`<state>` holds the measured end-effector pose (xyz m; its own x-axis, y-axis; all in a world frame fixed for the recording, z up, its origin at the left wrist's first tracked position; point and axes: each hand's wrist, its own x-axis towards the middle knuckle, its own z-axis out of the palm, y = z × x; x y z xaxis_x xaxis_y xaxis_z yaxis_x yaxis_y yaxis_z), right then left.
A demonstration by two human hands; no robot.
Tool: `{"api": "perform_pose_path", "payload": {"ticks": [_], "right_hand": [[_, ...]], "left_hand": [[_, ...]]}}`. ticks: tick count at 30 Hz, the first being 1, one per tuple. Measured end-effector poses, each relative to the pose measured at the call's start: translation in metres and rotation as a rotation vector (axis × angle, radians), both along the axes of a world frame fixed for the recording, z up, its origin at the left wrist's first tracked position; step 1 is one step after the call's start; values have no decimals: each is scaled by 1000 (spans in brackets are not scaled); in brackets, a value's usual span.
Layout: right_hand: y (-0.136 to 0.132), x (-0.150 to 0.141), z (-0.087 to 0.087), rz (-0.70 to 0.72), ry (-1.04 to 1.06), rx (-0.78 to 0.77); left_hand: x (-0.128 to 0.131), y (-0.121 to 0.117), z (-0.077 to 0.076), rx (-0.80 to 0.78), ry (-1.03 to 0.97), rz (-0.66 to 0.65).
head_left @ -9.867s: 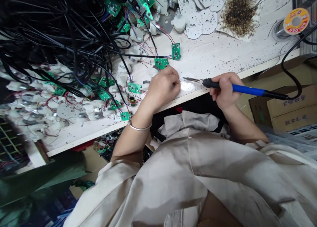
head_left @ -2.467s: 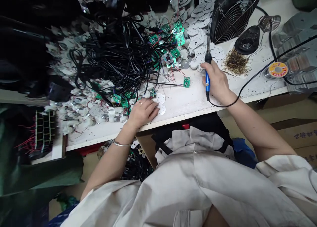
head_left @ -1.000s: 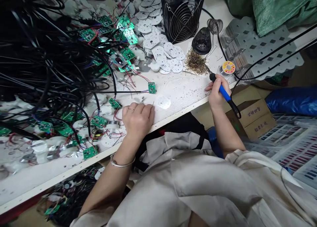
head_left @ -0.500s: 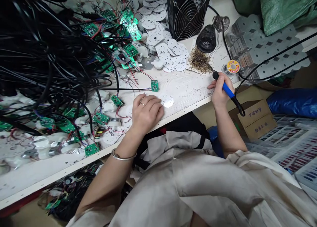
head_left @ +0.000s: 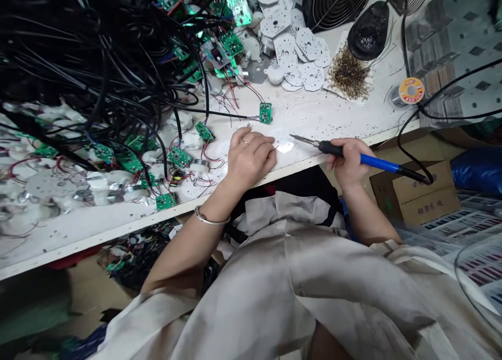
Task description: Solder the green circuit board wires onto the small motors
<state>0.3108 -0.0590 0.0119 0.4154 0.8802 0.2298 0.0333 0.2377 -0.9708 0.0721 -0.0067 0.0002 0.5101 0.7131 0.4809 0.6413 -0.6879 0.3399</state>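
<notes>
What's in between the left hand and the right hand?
In the head view, a white plate lies on the bench beside the left hand, then comes the front of the iron that the right hand holds.

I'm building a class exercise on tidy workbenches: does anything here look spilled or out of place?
Yes: a loose heap of brown granules lies on a pale sheet beside the black stand, and dark specks dot the bench nearer the person, like spilled debris. The soldering iron in the right hand looks undamaged.
</notes>
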Motion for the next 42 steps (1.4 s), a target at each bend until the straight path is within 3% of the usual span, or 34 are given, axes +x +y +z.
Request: {"api": "perform_pose_path", "payload": {"ticks": [5,19,27,34,42], "right_hand": [[-3,-12,-3,123,17,-64],[-1,-11,0,166,-157,-173],[2,-9,-3,239,-106,-92],[3,-12,-3,110,-69,-112],[2,-8,-5,220,-113,-120]], "left_hand": [[-1,-1,-1,-70,-12,-7],[0,0,-5,-182,16,27],[-1,0,-5,-146,11,11],[-2,1,-4,-193,6,5],[-2,0,-2,-194,31,22]]}}
